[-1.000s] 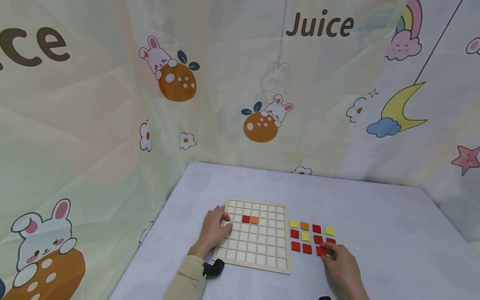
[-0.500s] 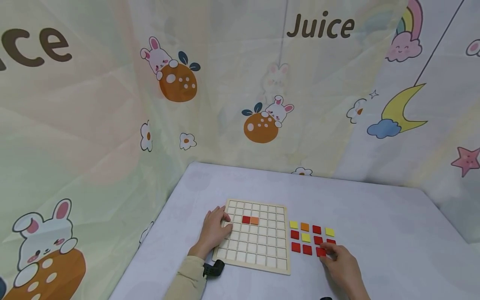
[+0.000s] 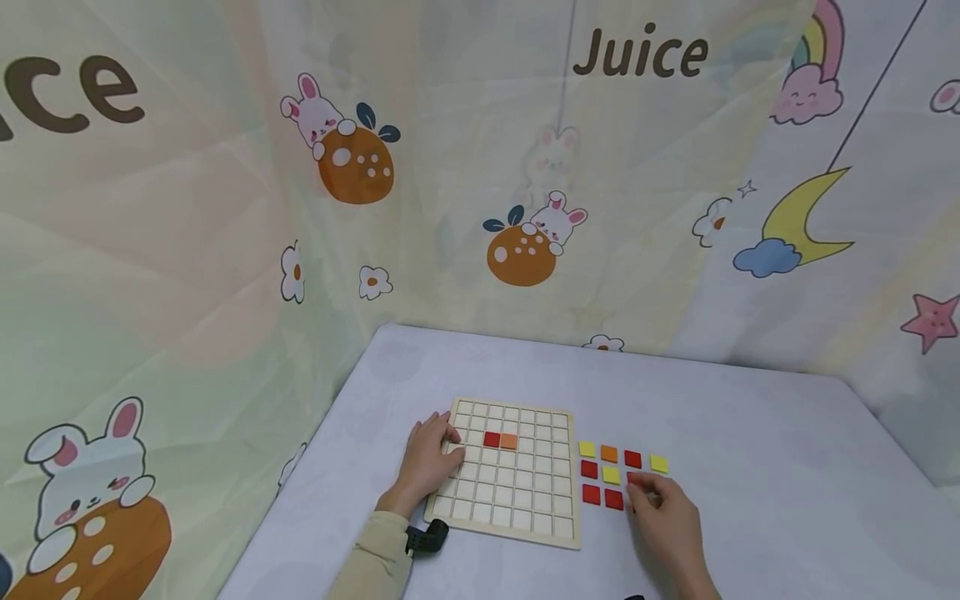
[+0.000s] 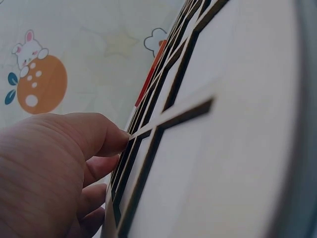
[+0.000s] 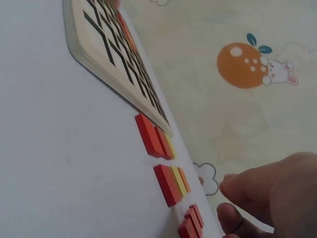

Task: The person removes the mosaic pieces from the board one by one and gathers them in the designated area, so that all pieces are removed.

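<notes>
My left hand rests along the left edge of a pale wooden grid board, its thumb at the rim. A red tile and an orange tile sit side by side in the board's cells. My right hand hovers over the lower right of the loose tiles, fingers loosely bent. In the right wrist view, a gap shows between the thumb and finger of that hand, with no tile visible there. Beside its fingertips lies a red tile; the hand hides the tiles beneath it.
Right of the board, several loose square tiles lie in rows, among them a yellow tile, an orange tile and a red tile. A patterned cloth wall rises behind the white table.
My right hand has shifted left and a little away from me, off the front-row red tile, and now covers it in the head view. My left hand stays put.
</notes>
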Action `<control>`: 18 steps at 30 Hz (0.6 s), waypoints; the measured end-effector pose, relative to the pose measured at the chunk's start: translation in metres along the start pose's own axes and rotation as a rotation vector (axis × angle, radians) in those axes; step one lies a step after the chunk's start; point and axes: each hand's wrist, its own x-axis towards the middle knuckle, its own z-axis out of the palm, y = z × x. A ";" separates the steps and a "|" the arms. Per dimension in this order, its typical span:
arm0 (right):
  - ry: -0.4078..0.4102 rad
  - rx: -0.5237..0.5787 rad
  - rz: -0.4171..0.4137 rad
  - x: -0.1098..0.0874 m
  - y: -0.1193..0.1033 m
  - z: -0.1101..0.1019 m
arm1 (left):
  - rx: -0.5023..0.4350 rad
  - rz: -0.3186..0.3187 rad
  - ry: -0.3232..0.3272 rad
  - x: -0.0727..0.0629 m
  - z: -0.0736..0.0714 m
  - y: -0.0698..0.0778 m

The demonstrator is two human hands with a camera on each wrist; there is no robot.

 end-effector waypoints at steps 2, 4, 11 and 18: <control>-0.001 0.025 -0.017 -0.002 -0.005 0.005 | 0.000 -0.001 -0.004 0.000 0.000 0.000; -0.001 0.034 -0.035 -0.004 -0.011 0.010 | -0.004 -0.008 -0.010 0.000 0.000 -0.001; -0.048 0.061 -0.145 -0.010 -0.034 0.031 | -0.009 -0.007 -0.001 0.000 0.000 -0.004; -0.097 0.039 -0.257 -0.015 -0.058 0.055 | -0.017 0.000 -0.004 0.000 0.000 -0.003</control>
